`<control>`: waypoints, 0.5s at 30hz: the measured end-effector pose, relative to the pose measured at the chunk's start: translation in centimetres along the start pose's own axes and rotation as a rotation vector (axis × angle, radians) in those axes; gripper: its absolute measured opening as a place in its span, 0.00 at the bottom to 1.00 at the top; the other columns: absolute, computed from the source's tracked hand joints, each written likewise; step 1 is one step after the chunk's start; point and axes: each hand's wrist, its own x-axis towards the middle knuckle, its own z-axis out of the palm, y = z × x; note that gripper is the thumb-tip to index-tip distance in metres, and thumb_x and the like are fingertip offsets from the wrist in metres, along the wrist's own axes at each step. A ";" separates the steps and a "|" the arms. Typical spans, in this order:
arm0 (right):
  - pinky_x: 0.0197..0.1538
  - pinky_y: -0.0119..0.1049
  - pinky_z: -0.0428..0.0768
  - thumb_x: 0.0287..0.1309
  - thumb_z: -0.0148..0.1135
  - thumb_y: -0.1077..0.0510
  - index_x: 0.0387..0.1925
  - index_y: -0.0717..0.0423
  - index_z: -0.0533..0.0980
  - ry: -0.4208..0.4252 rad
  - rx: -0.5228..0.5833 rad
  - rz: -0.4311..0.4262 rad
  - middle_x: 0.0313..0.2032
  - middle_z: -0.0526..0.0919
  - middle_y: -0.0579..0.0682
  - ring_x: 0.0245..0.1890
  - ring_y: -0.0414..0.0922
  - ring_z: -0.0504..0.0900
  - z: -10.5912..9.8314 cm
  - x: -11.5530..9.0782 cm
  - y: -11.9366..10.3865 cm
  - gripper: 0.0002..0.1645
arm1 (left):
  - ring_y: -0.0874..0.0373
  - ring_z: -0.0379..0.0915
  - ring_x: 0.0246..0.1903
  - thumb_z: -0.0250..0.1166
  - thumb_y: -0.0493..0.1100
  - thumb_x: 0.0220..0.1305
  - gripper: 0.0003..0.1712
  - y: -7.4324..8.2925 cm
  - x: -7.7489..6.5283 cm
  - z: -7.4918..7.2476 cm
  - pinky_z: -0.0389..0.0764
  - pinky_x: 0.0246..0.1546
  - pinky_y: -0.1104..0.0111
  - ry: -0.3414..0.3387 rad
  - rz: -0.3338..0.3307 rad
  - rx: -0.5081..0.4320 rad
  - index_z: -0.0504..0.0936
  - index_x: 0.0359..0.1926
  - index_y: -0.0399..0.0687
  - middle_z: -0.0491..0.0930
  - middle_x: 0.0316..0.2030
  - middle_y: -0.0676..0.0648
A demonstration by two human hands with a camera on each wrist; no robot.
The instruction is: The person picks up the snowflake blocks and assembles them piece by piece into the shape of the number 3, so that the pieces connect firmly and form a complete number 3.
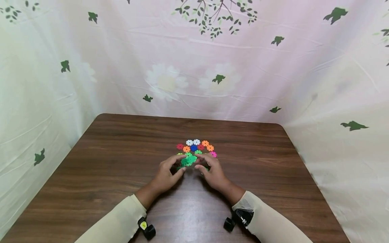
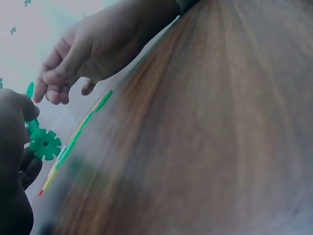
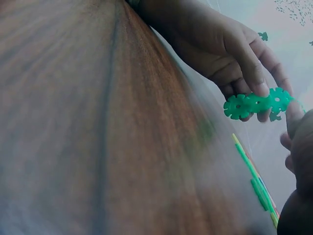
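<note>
My left hand (image 1: pixel 166 173) grips several green notched discs (image 1: pixel 189 160) joined into one piece, held just above the table. In the right wrist view, the joined discs (image 3: pixel 258 103) show as a short row, with the left thumb pressed on them. My right hand (image 1: pixel 214 172) is at the piece's right end, index fingertip near or touching its edge, thumb apart. One green disc (image 2: pixel 45 144) faces the left wrist view, beside the left fingers. Behind the hands lie loose discs: white (image 1: pixel 197 142), orange (image 1: pixel 205 143), blue (image 1: pixel 193 147), red (image 1: pixel 180 146) and pink (image 1: pixel 213 154).
The brown wooden table (image 1: pixel 121 141) has rounded far corners. Curtains (image 1: pixel 188 60) printed with leaves and flowers hang behind it and at both sides. A green disc (image 1: pixel 205 170) lies partly hidden by the right hand. Small black devices (image 1: pixel 149 232) are strapped to both wrists.
</note>
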 end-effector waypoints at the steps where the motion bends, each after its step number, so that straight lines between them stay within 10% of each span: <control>1: 0.52 0.39 0.84 0.65 0.73 0.68 0.62 0.69 0.82 0.014 -0.014 -0.005 0.43 0.88 0.58 0.47 0.55 0.84 0.0 0.0 0.1 0.25 | 0.46 0.88 0.47 0.73 0.27 0.67 0.28 -0.1 0.0 0.0 0.91 0.49 0.50 0.001 -0.011 -0.008 0.80 0.66 0.32 0.89 0.49 0.38; 15: 0.61 0.57 0.66 0.57 0.79 0.70 0.55 0.64 0.86 0.059 -0.189 0.014 0.48 0.90 0.58 0.55 0.58 0.84 0.4 0.9 1.0 0.23 | 0.53 0.76 0.47 0.64 0.25 0.66 0.34 -0.5 0.0 -0.1 0.80 0.50 0.60 -0.004 -0.165 -0.001 0.75 0.74 0.39 0.82 0.52 0.42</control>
